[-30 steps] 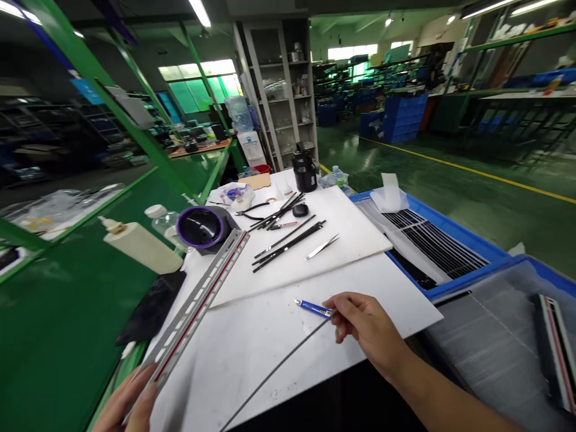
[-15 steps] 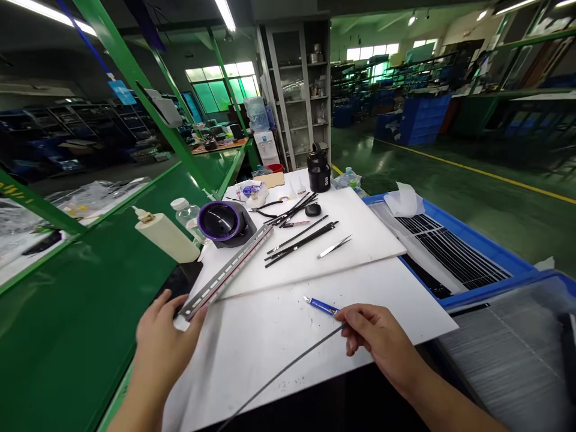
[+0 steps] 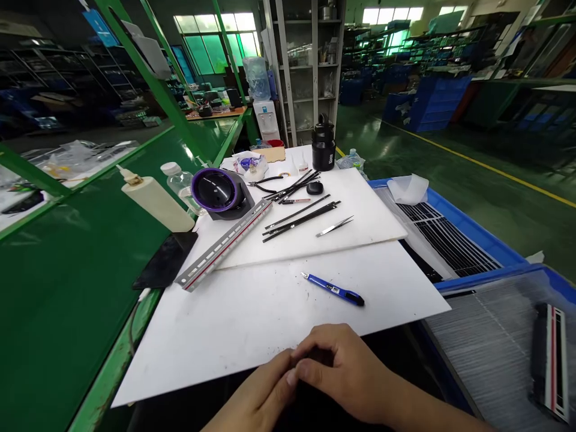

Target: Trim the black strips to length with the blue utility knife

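My left hand point(image 3: 265, 393) and my right hand point(image 3: 348, 372) meet at the near edge of the white board point(image 3: 252, 306). Fingers of both are closed together at the tips; whatever they pinch is hidden. Just beyond them lies a blue cutter point(image 3: 333, 289), its tip pointing left. A grey triangular scale ruler point(image 3: 222, 246) with a red line rests diagonally at the left. Thin black strips point(image 3: 299, 222) lie on the white foam sheet point(image 3: 369, 210), with tweezers point(image 3: 335, 226) to their right.
Purple-rimmed black device point(image 3: 216, 191), glue bottle point(image 3: 157, 201) and black phone-like slab point(image 3: 166, 261) stand or lie at left. A black flask point(image 3: 324, 147) is at the back. Blue tray point(image 3: 472, 231) of strips sits right, above a grey-covered bin point(image 3: 486, 336).
My left hand has left the ruler and joined my right hand at the near edge. My right hand moved left and down from the cutter. The thin dark strip it held no longer shows.
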A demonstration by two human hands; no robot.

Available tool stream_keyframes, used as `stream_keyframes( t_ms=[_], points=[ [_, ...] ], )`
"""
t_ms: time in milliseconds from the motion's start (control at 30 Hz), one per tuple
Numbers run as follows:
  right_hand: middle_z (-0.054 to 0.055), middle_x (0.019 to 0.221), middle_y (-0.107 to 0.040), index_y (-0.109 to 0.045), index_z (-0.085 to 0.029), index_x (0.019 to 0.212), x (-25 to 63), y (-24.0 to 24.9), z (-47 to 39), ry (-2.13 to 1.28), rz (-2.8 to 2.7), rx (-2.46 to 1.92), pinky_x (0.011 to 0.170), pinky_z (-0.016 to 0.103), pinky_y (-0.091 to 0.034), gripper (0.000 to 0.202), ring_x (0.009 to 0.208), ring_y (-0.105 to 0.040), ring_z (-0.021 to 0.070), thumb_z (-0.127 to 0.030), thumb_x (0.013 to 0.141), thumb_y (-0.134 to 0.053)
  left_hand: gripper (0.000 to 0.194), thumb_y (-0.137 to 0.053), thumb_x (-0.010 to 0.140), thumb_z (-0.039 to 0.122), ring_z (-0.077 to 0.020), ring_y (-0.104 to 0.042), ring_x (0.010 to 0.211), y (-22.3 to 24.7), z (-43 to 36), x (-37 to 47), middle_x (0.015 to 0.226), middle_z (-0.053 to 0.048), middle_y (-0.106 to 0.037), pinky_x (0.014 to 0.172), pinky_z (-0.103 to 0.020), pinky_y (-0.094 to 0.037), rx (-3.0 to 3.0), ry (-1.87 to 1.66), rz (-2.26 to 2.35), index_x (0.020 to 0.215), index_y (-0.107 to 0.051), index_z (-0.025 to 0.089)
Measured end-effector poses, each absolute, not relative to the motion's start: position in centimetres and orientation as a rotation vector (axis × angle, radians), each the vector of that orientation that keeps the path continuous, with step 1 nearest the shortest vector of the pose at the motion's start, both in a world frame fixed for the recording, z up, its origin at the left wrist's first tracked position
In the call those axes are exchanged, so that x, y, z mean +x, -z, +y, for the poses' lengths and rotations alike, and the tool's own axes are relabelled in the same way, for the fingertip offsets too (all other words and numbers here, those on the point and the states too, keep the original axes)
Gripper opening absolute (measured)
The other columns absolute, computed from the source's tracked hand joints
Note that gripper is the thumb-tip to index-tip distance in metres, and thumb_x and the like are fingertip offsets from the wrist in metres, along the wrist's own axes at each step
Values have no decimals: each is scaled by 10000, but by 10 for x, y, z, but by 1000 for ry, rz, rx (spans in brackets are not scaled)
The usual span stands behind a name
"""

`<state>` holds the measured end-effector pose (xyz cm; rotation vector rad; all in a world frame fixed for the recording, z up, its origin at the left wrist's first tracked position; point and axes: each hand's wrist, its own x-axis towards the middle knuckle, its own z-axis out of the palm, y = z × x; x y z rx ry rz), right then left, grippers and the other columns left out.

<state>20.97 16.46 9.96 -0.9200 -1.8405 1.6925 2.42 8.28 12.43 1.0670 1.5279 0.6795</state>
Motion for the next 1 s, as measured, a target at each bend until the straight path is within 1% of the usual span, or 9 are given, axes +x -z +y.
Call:
stream_keyframes(
  t_ms=[133, 267, 400, 500, 633, 733, 800, 867, 1000],
  points=[
    [142, 1093, -650, -685, -128, 1189, 230, -90, 190, -855, -2136, -1033, 959, 480, -479, 393, 1052, -576, 297, -385, 892, -677, 449, -406, 948, 587, -270, -666, 1032, -112, 74, 0, 1108, -58, -728, 925, -350, -523, 1322, -429, 1713, 1080, -713, 287],
    [151, 1104, -618, -578, -83, 1349, 242, -67, 219, -517, -2346, -1094, 909, 522, -492, 440, 1024, -536, 311, -217, 931, -599, 468, -227, 1018, 446, -280, -664, 899, -119, 77, -2, 955, -82, -703, 817, -394, -493, 1611, -115, 1881, 922, -634, 237],
    [125, 1033, -608, -608, -87, 1297, 238, -54, 223, -586, -2398, -1028, 870, 466, -513, 356, 949, -544, 267, -130, 968, -479, 413, -149, 1038, 379, -270, -673, 816, -122, 81, 4, 900, -55, -697, 709, -379, -449, 1699, 28, 1979, 1104, -534, 247],
    [126, 1075, -586, -538, -74, 1354, 236, -64, 213, -661, -2365, -1033, 820, 405, -533, 385, 921, -563, 230, -141, 997, -410, 369, -156, 1044, 330, -251, -637, 658, -117, 82, 5, 785, -23, -645, 574, -347, -366, 1850, 197, 2058, 975, -508, 242],
    [52, 1032, -603, -542, -180, 1323, 244, -92, 190, -1204, -2122, -1096, 771, 344, -529, 344, 853, -589, 172, -196, 1029, -365, 308, -266, 1035, 263, -240, -639, 734, -104, 87, 0, 894, -41, -614, 544, -330, -379, 2230, 247, 2120, 947, -558, 223],
    [14, 941, -643, -584, -231, 1267, 256, -105, 174, -1607, -1946, -1206, 758, 340, -519, 327, 819, -604, 168, -273, 1051, -343, 269, -349, 1021, 226, -227, -629, 749, -90, 88, -5, 892, -44, -619, 552, -328, -417, 2498, 120, 2033, 1124, -594, 185],
    [28, 1082, -659, -545, -256, 1339, 264, -106, 166, -1704, -1910, -1290, 844, 359, -510, 341, 954, -616, 188, -341, 1044, -398, 298, -396, 1005, 202, -231, -621, 736, -84, 86, -5, 881, -46, -635, 568, -341, -427, 2601, 17, 1978, 1238, -577, 157],
    [43, 1217, -629, -495, -268, 1400, 272, -103, 162, -1684, -1959, -1286, 934, 377, -477, 389, 1088, -585, 210, -375, 1029, -446, 284, -437, 995, 213, -240, -619, 755, -83, 79, -2, 877, -46, -655, 638, -358, -446, 2573, -136, 1948, 1219, -606, 166],
    [19, 936, -655, -581, -225, 1235, 282, -96, 164, -1640, -2130, -1059, 774, 328, -481, 292, 813, -593, 174, -257, 1042, -364, 274, -414, 1017, 376, -216, -638, 924, -91, 59, 14, 1005, -16, -694, 831, -314, -453, 1892, -436, 1899, 1089, -656, 270]
  ],
)
